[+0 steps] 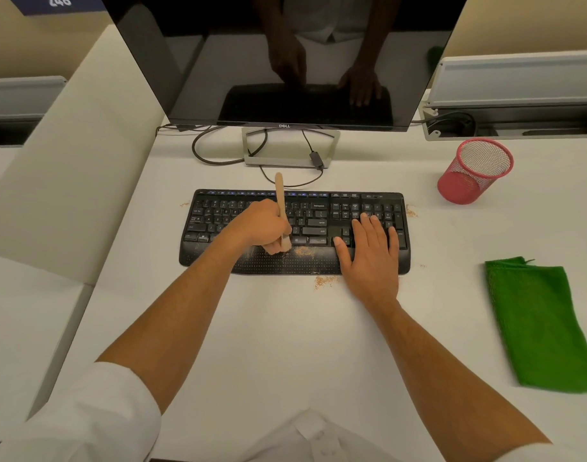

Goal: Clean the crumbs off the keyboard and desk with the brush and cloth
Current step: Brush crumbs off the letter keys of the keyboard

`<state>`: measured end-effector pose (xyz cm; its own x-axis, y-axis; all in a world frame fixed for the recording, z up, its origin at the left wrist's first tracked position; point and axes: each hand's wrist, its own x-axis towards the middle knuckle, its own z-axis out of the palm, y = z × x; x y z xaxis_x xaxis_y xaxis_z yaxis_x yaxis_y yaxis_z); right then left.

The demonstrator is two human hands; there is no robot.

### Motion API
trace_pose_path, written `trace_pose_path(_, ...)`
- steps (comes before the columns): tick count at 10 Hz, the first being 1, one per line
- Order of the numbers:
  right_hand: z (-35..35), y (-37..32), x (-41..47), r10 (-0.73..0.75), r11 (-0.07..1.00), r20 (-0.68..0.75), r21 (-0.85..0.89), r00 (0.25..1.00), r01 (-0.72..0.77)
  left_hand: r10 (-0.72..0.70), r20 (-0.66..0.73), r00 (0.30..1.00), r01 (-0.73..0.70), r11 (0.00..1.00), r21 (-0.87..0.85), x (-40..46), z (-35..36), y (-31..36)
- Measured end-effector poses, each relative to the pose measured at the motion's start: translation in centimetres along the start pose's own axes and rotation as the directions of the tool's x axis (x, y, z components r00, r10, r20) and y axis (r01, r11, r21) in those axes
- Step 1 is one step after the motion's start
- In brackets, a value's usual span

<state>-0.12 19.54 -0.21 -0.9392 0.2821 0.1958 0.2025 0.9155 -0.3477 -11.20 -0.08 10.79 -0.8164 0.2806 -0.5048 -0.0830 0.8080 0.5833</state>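
A black keyboard [318,225] lies on the white desk [285,345] in front of the monitor. My left hand [262,228] grips a wooden-handled brush [280,195], its bristles down on the palm rest near a patch of brown crumbs [303,251]. My right hand [368,248] lies flat with straight fingers on the keyboard's right end, over the number pad. More crumbs [325,281] lie on the desk just below the keyboard's front edge, and small patches sit beside its right and left ends. A folded green cloth [541,325] lies on the desk at the right.
A black Dell monitor [285,61] on a silver stand [290,148] stands behind the keyboard, with cables [212,155] looping around the stand. A red mesh cup [475,171] stands at the back right. A cream partition [69,161] walls the left side.
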Motion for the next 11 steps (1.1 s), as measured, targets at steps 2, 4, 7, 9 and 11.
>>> trace_pose_path(2, 0.1, 0.0, 0.0, -0.002, 1.000, -0.009, 0.006, 1.000, 0.002, 0.132, -0.255, 0.958, -0.145, 0.989, -0.033, 0.0, 1.7, 0.0)
trace_pose_path(4, 0.0, -0.2, -0.1, 0.000, 1.000, -0.012, 0.011, 1.000, 0.000, 0.011, 0.016, 1.000, -0.012, 0.998, 0.062, -0.2, 1.0, 1.1)
trace_pose_path(7, -0.1, -0.1, 0.0, 0.002, 1.000, -0.013, 0.010, 1.000, -0.002, 0.175, -0.242, 0.954, -0.175, 0.984, 0.023, 0.3, 2.0, 0.7)
trace_pose_path(9, 0.0, -0.1, 0.0, -0.002, 1.000, -0.009, 0.001, 1.000, 0.002, 0.185, -0.126, 0.975, -0.178, 0.982, 0.066, -0.5, 3.0, 1.5)
trace_pose_path(11, -0.1, -0.1, 0.0, -0.001, 1.000, 0.001, -0.001, 1.000, 0.001, 0.011, 0.071, 0.997, -0.022, 0.986, 0.166, -0.9, 1.2, 1.2)
